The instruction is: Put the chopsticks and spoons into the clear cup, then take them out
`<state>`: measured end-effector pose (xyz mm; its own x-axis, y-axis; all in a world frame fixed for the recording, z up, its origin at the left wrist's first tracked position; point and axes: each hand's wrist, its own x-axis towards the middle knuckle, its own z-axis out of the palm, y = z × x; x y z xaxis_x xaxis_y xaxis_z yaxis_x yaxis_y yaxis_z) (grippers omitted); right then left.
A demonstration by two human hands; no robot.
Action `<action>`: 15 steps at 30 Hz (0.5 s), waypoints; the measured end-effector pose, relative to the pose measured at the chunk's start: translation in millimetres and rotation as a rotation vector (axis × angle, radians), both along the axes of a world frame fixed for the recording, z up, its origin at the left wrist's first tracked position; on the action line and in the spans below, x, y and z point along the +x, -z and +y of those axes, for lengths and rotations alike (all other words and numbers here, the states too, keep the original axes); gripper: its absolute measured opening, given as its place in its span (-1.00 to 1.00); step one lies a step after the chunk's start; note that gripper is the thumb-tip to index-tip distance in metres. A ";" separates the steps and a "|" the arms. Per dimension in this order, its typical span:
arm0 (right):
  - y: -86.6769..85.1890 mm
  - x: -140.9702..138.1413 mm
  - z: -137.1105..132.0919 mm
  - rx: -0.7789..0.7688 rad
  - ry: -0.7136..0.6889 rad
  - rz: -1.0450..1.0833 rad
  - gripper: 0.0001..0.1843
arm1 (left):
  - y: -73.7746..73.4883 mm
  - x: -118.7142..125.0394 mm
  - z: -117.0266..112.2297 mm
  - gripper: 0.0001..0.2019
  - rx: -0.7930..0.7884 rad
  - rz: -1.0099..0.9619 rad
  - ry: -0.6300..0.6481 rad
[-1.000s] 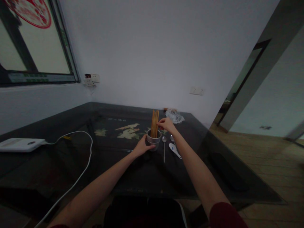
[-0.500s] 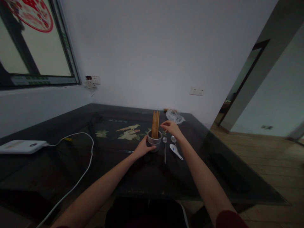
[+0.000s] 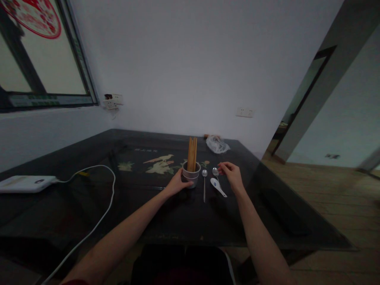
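Observation:
My left hand [image 3: 177, 184] is wrapped round the side of a grey metal cup [image 3: 193, 178]. Several wooden chopsticks [image 3: 192, 154] stand upright in that cup. Just right of the cup, a long-handled metal spoon [image 3: 204, 184] lies on the table. Beside it rests a second metal spoon [image 3: 215, 171], and my right hand [image 3: 231, 174] hovers at its bowl with bent thumb and fingers slightly apart. Whether the fingertips touch that spoon is hard to see. Nearer to me lies a white ceramic spoon [image 3: 218, 187] with a blue mark.
The dark table [image 3: 124, 209] bears a painted bird and flowers. A crumpled clear plastic bag [image 3: 217, 145] lies at the back. On the left, a white device [image 3: 26, 184] trails a white cable [image 3: 112, 198]. A dark flat object [image 3: 283, 211] sits at the right.
My right hand has moved from beside the chopsticks, rightward and down to the second metal spoon. My left hand keeps its hold on the cup. The view has shifted slightly.

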<state>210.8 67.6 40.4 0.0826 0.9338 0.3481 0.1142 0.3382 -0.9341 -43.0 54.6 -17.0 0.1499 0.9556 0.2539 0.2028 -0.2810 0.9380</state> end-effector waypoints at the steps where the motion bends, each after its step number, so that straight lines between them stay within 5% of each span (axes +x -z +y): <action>1: 1.3 -0.6 0.9 -0.008 0.004 -0.009 -0.62 | -0.5 0.0 -0.2 -0.27 -0.006 0.002 -0.001; 15: 11.4 -4.6 3.7 -0.028 0.014 -0.126 -0.67 | 9.9 -4.3 9.1 -0.26 -0.066 -0.054 0.051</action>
<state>206.2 71.4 29.0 0.0531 0.9422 0.3308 0.2361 0.3101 -0.9209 -47.3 63.7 -26.9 0.1865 0.9620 0.1993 0.1389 -0.2267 0.9640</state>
